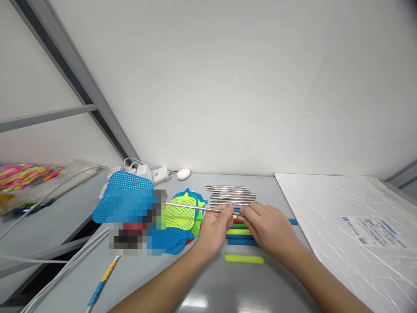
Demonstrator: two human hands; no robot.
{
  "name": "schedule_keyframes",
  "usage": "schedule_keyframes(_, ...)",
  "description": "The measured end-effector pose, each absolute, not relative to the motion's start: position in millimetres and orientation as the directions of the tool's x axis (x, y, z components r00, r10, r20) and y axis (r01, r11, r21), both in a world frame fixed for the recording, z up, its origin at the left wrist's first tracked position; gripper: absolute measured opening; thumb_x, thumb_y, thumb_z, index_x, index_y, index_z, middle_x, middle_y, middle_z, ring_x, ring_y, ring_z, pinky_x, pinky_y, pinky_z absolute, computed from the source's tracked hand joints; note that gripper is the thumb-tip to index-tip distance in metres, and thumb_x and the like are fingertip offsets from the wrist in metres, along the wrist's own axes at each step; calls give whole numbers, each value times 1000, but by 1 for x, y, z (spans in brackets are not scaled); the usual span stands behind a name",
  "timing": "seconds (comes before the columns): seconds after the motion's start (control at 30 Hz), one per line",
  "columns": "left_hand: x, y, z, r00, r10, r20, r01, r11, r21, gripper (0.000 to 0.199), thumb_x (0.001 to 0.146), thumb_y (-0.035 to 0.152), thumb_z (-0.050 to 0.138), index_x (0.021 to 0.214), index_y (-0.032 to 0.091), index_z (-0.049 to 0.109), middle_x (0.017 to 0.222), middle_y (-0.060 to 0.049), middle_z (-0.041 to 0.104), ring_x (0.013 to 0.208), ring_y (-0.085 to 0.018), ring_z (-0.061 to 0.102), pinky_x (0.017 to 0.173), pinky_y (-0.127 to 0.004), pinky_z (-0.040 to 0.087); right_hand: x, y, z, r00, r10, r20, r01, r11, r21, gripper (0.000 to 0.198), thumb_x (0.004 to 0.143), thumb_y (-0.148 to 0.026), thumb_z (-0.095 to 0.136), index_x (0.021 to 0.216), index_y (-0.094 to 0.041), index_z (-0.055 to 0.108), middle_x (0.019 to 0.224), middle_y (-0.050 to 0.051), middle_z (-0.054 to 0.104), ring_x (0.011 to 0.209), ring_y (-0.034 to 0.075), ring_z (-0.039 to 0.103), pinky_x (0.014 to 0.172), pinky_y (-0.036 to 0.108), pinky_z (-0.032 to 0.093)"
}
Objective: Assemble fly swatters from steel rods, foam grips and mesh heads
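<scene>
A blue perforated fly swatter head (125, 182) sits on the left end of a thin metal rod (187, 205). My left hand (215, 228) pinches this rod between thumb and fingers. Close by on the right, my right hand (269, 224) is closed around the rod's other end. A blue handle (292, 221) sticks out past my right hand; my fingers hide whether it joins the rod. Beneath my hands lie several coloured handles, with a yellow-green handle (244, 259) apart in front. Behind them is a row of metal rods (231, 194).
Blue and yellow-green swatter heads (182, 213) are piled left of my hands. A wrapped white board (332, 208) lies at the right. White chargers and cables (143, 171) stand at the back left. A blue-and-yellow cord (103, 280) runs at the front left. Part of the view is pixelated.
</scene>
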State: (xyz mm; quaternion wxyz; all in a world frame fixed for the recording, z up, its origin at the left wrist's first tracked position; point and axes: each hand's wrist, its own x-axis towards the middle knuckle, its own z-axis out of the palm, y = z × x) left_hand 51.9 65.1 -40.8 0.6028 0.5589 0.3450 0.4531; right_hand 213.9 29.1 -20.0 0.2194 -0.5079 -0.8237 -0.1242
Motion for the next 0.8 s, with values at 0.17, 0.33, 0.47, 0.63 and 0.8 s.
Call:
schedule_keyframes(0.17, 40, 79, -30, 251, 964, 82, -119, -54, 991, 43, 90, 37, 46, 53, 19, 32, 48, 6, 30, 48, -8, 26, 48, -24, 22, 225, 35, -19, -350, 827, 439, 916, 401, -24, 27, 98, -29, 38, 75, -21, 48, 67, -2, 54, 58, 13, 44, 56, 28, 22)
schedule_keyframes(0.33, 28, 91, -23, 123, 987, 106, -150, -87, 985, 42, 87, 31, 48, 53, 20, 26, 48, 6, 25, 47, -8, 22, 46, -25, 18, 236, 37, -17, -324, 842, 432, 925, 377, -41, 27, 99, -32, 36, 77, -21, 46, 68, -3, 55, 56, 13, 42, 56, 27, 22)
schedule_keyframes(0.47, 31, 87, -31, 87, 991, 103, -148, -89, 985, 42, 87, 33, 47, 54, 21, 27, 49, 6, 25, 47, -8, 23, 46, -24, 19, 239, 34, -17, -337, 837, 431, 919, 392, -42, 26, 99, -31, 37, 76, -22, 46, 68, -3, 54, 56, 13, 41, 56, 27, 22)
schedule_keyframes(0.63, 40, 77, -38, 193, 979, 71, -92, -54, 994, 47, 90, 40, 46, 49, 20, 32, 46, 5, 32, 45, -8, 28, 46, -25, 23, 240, 34, -20, -352, 822, 448, 912, 409, -33, 26, 98, -31, 38, 76, -21, 48, 67, -2, 54, 56, 13, 41, 56, 27, 22)
schedule_keyframes(0.8, 47, 66, -41, 370, 928, 45, -91, -12, 996, 46, 90, 44, 47, 53, 19, 37, 48, 5, 35, 47, -8, 30, 49, -25, 26, 230, 31, -21, -409, 778, 477, 882, 470, -11, 27, 98, -30, 39, 76, -21, 52, 67, -1, 54, 58, 14, 42, 57, 28, 22)
